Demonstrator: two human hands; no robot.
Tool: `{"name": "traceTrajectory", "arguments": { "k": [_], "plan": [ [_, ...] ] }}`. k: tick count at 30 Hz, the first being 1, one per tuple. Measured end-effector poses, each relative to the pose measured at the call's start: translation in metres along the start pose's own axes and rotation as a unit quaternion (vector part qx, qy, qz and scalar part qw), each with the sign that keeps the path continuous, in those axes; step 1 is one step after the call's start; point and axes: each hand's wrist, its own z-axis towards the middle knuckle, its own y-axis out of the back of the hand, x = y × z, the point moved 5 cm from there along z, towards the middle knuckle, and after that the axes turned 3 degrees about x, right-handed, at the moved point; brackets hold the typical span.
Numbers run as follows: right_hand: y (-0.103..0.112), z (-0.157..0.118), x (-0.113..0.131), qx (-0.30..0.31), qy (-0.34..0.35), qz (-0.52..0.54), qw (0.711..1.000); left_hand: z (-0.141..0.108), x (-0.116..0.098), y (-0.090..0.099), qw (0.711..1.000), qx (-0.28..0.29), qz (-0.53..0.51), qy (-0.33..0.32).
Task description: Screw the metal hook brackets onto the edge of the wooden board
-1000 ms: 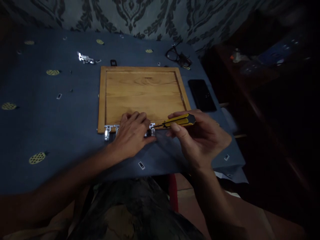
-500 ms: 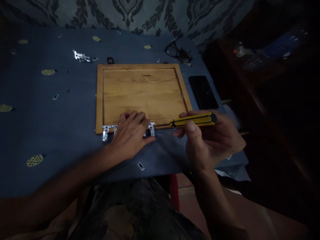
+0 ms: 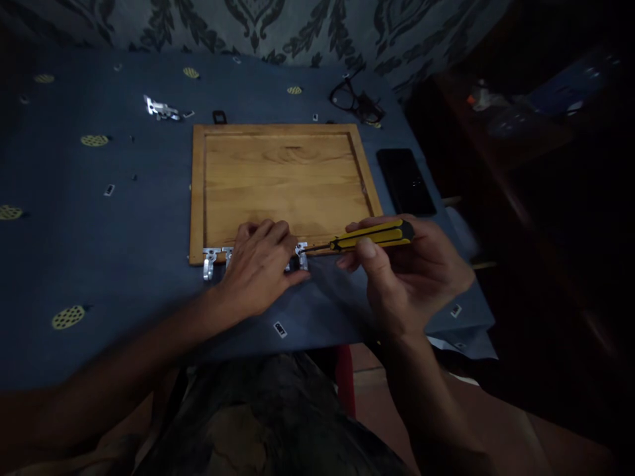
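A framed wooden panel (image 3: 282,178) lies flat on the blue patterned cloth. Metal hinges sit along its near edge, one at the left corner (image 3: 209,263) and another (image 3: 302,256) further right. My left hand (image 3: 260,268) rests over the near edge between them, fingers curled and pressed down, thumb beside the right hinge; what is under the fingers is hidden. In my right hand (image 3: 404,274) is a yellow and black screwdriver (image 3: 372,236), held nearly level, its tip at the right hinge.
A loose metal hinge (image 3: 163,109) lies at the back left, near a small black square piece (image 3: 219,118). Eyeglasses (image 3: 356,102) rest at the back right, and a black phone (image 3: 405,182) lies right of the panel. Small dark bits dot the cloth.
My right hand has shifted slightly left with the screwdriver, bringing the tip closer onto the right hinge. My left hand stays in place.
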Motion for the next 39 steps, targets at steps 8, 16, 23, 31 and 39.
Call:
{"name": "traceTrajectory", "arguments": {
  "k": [8,16,23,31,39],
  "plan": [
    [0.0,0.012,0.007,0.101,-0.043,-0.031,0.993,0.0,0.0,0.0,1.0,-0.018,0.011,-0.001],
    [-0.003,0.013,0.007,0.082,-0.021,-0.056,0.995,0.0,0.0,-0.002,1.0,-0.009,-0.003,-0.002],
    [-0.006,0.01,0.007,0.062,0.039,-0.078,0.994,0.0,0.0,-0.001,1.0,-0.001,-0.001,0.002],
    [0.008,0.005,0.02,-0.051,0.092,-0.108,0.988,0.0,0.001,-0.001,1.0,-0.003,-0.006,-0.007],
    [0.0,0.007,0.005,0.003,0.092,-0.08,0.993,0.0,0.001,-0.001,1.0,-0.008,0.001,-0.002]
  ]
}}
